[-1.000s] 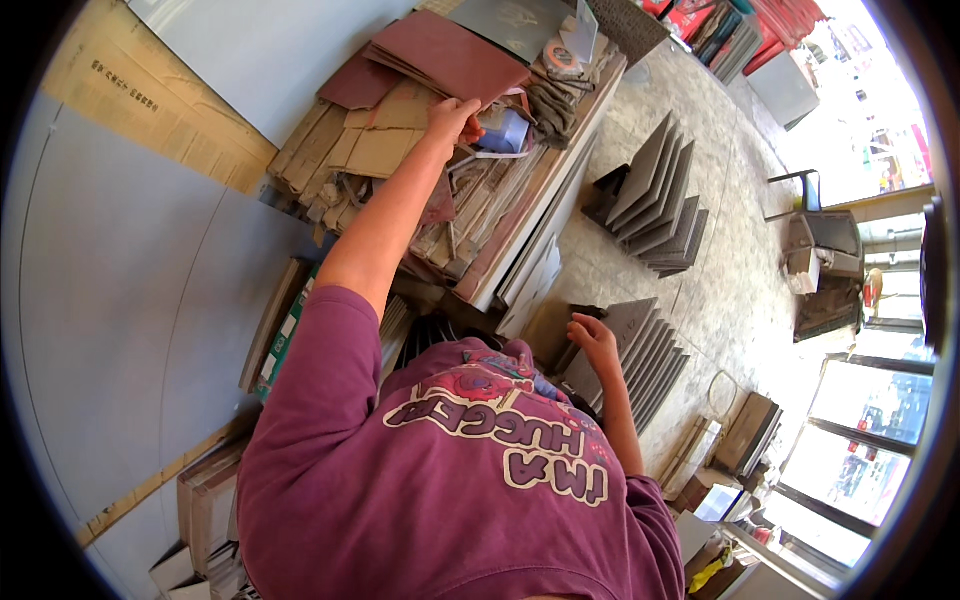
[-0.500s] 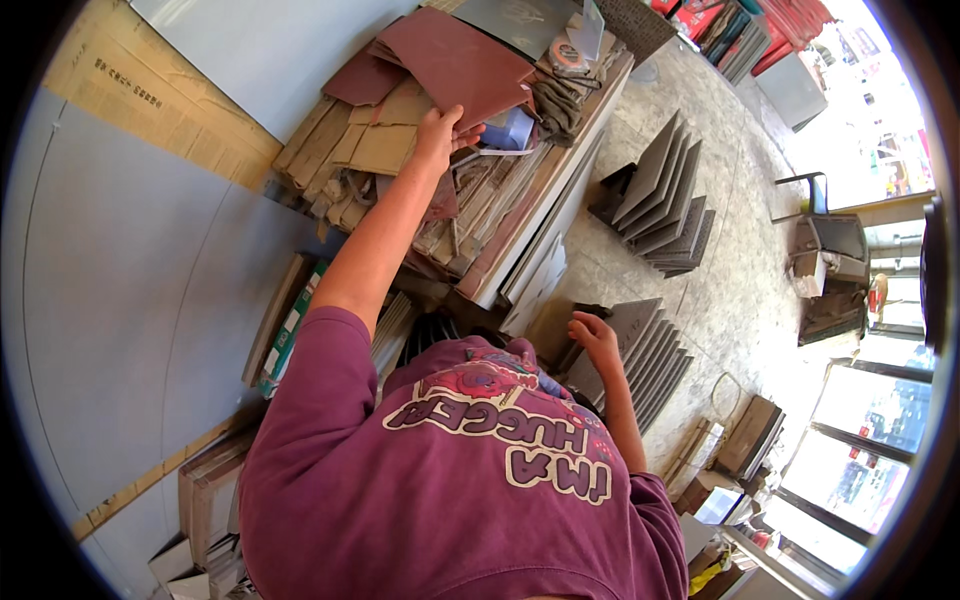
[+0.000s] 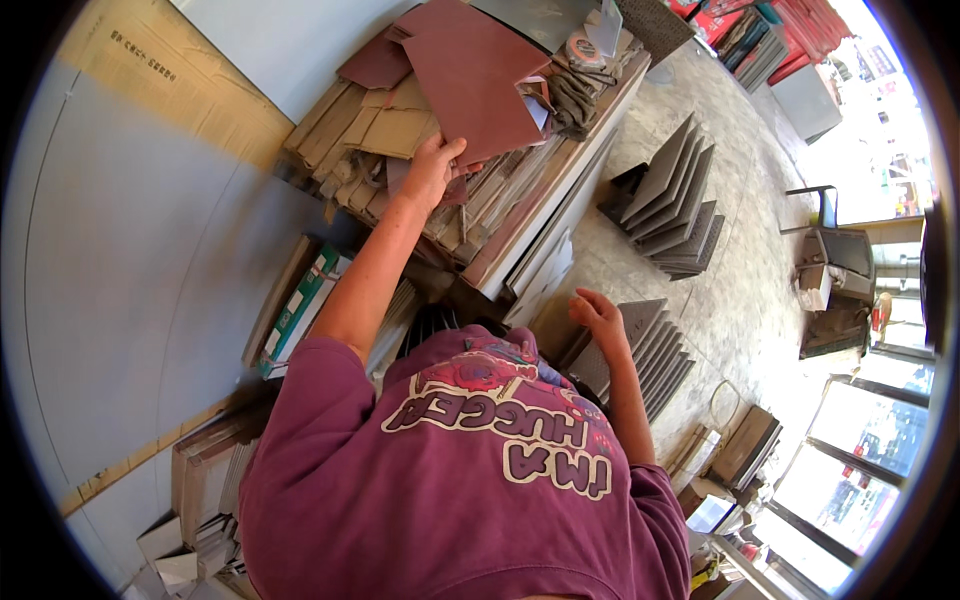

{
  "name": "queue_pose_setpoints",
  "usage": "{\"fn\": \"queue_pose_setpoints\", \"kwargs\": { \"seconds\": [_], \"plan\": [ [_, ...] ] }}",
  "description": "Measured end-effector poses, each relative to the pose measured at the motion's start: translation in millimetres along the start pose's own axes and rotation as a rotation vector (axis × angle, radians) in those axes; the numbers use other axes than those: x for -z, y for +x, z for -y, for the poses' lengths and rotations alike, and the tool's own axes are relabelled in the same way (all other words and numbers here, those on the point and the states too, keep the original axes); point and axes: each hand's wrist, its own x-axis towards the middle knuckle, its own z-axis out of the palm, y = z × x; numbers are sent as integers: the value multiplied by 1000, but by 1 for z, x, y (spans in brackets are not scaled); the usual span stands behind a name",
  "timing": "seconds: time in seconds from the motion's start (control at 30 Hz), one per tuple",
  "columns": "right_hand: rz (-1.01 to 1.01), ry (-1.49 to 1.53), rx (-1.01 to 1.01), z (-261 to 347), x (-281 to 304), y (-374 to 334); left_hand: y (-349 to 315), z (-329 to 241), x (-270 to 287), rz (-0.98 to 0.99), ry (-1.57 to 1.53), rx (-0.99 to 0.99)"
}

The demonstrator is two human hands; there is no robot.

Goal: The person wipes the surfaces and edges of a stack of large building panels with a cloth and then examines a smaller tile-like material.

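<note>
My left hand [image 3: 436,172] grips the near edge of a reddish-brown sheet of sandpaper [image 3: 475,80], thumb on top, fingers underneath. A notch is cut from the sheet's right side. More sandpaper [image 3: 378,62] lies behind it on a pile of flattened cardboard [image 3: 395,118] and papers. A pale blue-violet object [image 3: 537,112] is mostly hidden under the sheet. My right hand [image 3: 598,314] hangs by my side above the floor, fingers curled in, with nothing visible in it.
A tape roll [image 3: 585,48] and a dark crumpled cloth [image 3: 575,95] sit at the bench's right edge. Grey tiles stand in racks [image 3: 668,190] on the floor, with more tiles [image 3: 650,345] beside my right arm. Large grey panels [image 3: 130,280] lean at left; a chair [image 3: 825,205] stands far right.
My left hand has drawn the sandpaper sheet toward me and tilted it, so it now covers most of the blue-violet object. My right hand has barely moved.
</note>
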Motion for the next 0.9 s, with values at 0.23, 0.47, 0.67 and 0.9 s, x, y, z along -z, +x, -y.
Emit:
{"fn": "queue_pose_setpoints", "kwargs": {
  "seconds": [0.23,0.47,0.67,0.9],
  "plan": [
    [152,110,120,74,-23,14,-87,11,-14,62,35,7],
    [221,325,22,86,-36,3,-162,44,-34,127,-10,153],
    [313,199,-26,56,-16,-12,-196,65,-48,160,38,241],
    [353,163,-19,51,-19,-15,-221,67,-57,80,-24,262]
  ]
}}
